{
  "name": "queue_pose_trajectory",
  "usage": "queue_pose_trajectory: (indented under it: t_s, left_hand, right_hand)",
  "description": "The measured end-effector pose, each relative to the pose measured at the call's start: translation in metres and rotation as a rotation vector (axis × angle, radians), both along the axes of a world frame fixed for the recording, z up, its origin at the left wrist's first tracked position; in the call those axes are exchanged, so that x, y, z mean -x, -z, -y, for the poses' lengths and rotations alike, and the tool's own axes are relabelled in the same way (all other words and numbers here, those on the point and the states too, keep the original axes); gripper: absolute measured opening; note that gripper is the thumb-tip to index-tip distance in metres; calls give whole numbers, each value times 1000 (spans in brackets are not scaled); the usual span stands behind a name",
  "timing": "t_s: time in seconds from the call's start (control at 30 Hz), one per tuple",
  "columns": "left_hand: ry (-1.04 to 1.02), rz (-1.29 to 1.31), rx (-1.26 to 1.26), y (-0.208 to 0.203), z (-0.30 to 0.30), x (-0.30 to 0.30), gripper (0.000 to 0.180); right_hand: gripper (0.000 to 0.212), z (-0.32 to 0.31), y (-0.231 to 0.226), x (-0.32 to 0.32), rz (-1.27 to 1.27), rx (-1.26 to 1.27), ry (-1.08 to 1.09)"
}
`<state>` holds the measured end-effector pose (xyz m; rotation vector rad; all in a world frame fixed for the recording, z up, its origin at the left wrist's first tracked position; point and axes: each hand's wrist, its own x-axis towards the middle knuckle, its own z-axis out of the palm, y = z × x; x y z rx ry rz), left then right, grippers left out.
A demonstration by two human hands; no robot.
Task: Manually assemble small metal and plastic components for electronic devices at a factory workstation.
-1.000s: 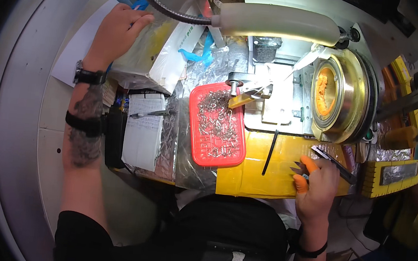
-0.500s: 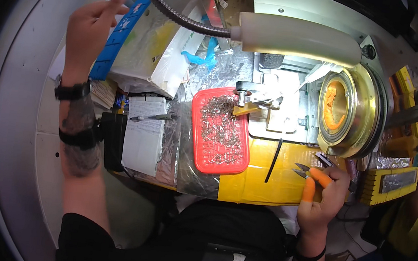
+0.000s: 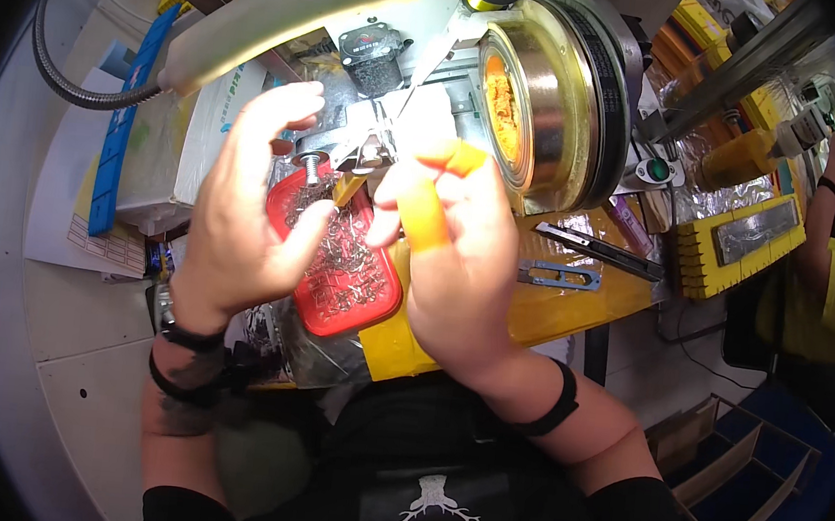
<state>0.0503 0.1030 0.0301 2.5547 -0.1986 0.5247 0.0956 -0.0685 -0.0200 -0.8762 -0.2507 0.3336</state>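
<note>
My left hand [image 3: 239,233] is raised over the left side of a red tray [image 3: 351,326], thumb and fingers apart, holding nothing that shows. Many small metal pieces [image 3: 350,279] fill the tray. My right hand [image 3: 458,254] wears orange finger covers on two digits. Its fingertips come together in the glare beside a small metal clamp fixture [image 3: 366,150]; whatever they pinch is lost in the brightness. Blue-handled snips [image 3: 559,275] lie on the yellow surface right of this hand, close to a black utility knife [image 3: 599,250].
A large brass-coloured drum [image 3: 553,103] with orange material in its opening stands beyond my right hand. A tubular lamp [image 3: 310,19] on a flexible neck crosses above. Left are a blue strip [image 3: 134,123] and a white box [image 3: 213,135]. Another person [image 3: 833,230] works at far right.
My left hand has come from the far left to beside the fixture. My right hand has let go of the snips and moved up to the fixture. The view has swung to the right.
</note>
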Motion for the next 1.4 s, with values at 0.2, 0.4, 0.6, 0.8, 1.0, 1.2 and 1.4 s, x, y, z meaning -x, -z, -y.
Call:
queue_pose_trajectory:
  t_s: [0.2,0.4,0.6,0.8,1.0,1.2,1.4]
  left_hand:
    - [22,224,-235,35,1,-20,72]
    - [-5,189,-172,39,0,-13,71]
    - [-21,-34,-401,-7,6,-8,50]
    - [89,28,-29,-38,12,-46,68]
    - [102,-151,397,-31,22,-90,76]
    - [84,-475,-72,-62,24,-71,61]
    - [124,95,-125,-16,31,-15,38]
  right_hand:
    - [7,-12,2,-18,84,45,82]
    - [6,-15,-6,-18,134,115,101]
    - [5,-11,-7,-23,278,277,162]
    - [9,-16,-3,-23,164,103,126]
    - [8,-22,12,-22,338,131,241]
    - [8,-1,11,-22,338,104,81]
    - [7,22,12,-7,304,-45,-12]
